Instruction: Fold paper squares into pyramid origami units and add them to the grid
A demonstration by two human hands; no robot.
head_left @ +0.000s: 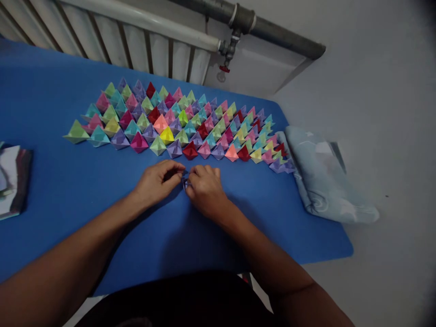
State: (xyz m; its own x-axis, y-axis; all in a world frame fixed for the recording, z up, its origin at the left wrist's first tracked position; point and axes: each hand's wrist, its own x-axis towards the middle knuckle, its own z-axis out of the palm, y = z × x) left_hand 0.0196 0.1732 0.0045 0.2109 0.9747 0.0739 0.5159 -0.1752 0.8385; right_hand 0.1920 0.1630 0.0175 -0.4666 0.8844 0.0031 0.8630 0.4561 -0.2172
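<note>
Between my hands, just above the blue table, is a small purple folded paper (185,183), mostly hidden by fingers. My right hand (206,188) pinches it from the right side, fingers curled. My left hand (158,180) is at its left, thumb and fingertips closed together at the paper's edge. Beyond my hands, several rows of small folded paper boats in many colours stand close together, among them a yellow boat (166,135) and a dark red boat (190,151).
The blue table (85,190) reaches back to a white radiator (132,45) with a pipe and red-handled valve (225,69). A folded light blue cloth (323,181) lies at the right edge. Papers or a book (12,181) lie at the far left.
</note>
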